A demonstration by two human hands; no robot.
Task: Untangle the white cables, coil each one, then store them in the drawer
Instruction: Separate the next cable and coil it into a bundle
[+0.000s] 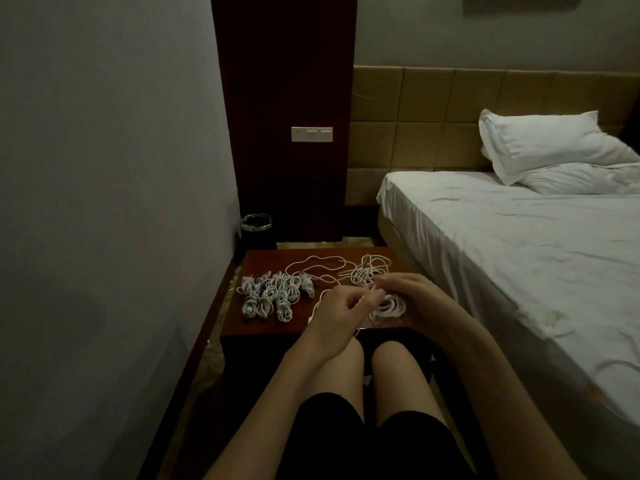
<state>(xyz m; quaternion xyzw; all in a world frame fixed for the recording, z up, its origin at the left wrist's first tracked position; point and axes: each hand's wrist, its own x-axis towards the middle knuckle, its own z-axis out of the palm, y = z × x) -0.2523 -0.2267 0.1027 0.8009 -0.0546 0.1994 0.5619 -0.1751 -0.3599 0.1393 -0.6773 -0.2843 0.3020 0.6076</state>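
Note:
On the dark wooden nightstand lie several coiled white cables in a cluster at the left. A loose tangle of white cable sprawls across the back right. Between my hands hangs a half-wound coil of white cable. My left hand pinches a strand of that cable with curled fingers. My right hand grips the coil from the right, fingers bent over it. The drawer front is hidden below the nightstand's near edge, behind my arms and knees.
A bed with white sheet and pillows stands close on the right. A grey wall runs along the left. A black bin sits behind the nightstand by a dark wood panel with a switch plate. My knees are beneath the nightstand's front edge.

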